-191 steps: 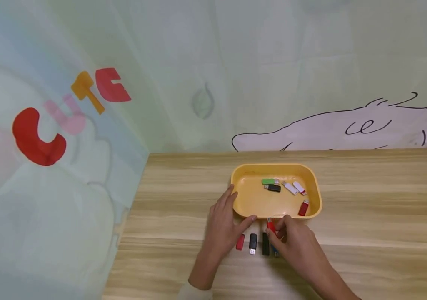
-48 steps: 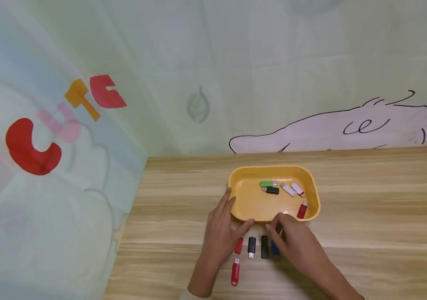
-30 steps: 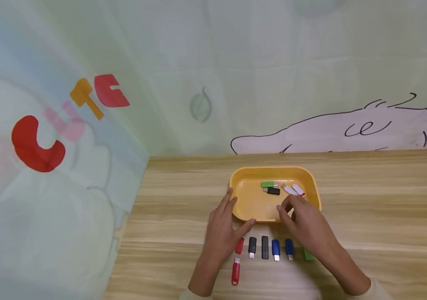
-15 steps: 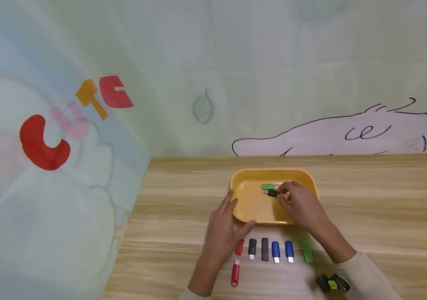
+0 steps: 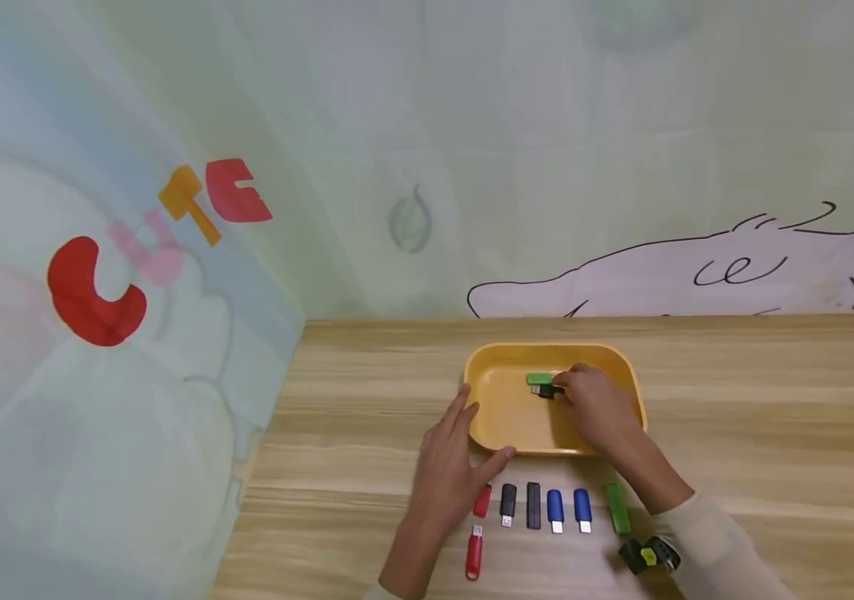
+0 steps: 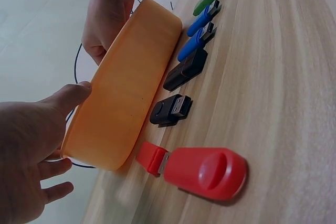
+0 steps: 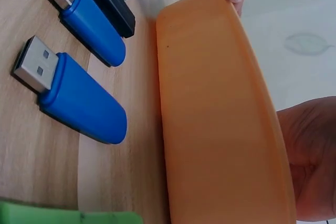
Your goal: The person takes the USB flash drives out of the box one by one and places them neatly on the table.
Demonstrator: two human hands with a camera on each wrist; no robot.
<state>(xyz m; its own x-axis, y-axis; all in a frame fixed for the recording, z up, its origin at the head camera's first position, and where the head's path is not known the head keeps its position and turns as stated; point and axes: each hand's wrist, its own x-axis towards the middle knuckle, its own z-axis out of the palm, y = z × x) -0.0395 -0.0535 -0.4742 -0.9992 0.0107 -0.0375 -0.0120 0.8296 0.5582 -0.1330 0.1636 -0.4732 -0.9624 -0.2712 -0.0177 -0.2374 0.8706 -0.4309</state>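
In the head view, my left hand (image 5: 447, 471) rests at the front left corner of the yellow tray (image 5: 505, 417), thumb on the front rim, other fingers along the left side. Inside the tray, the fingertips of my right hand (image 5: 599, 408) are at the right ends of a green USB stick (image 5: 539, 379) and a black USB stick (image 5: 544, 391). Whether they pinch either one is unclear. That hand hides the tray's right part. In the left wrist view, a red USB stick (image 6: 207, 172) lies with its plug towards a smaller red piece (image 6: 150, 157).
In front of the tray a row holds a black USB stick (image 5: 507, 504), a long black stick (image 5: 533, 505), two blue USB sticks (image 5: 555, 510) and a green stick (image 5: 617, 508). A black object with a yellow patch (image 5: 649, 556) sits beside the right sleeve.
A red USB stick, held by my right hand at first, now lies at the front left. The right hand has moved into the tray, towards the green and black sticks. The left hand stays.
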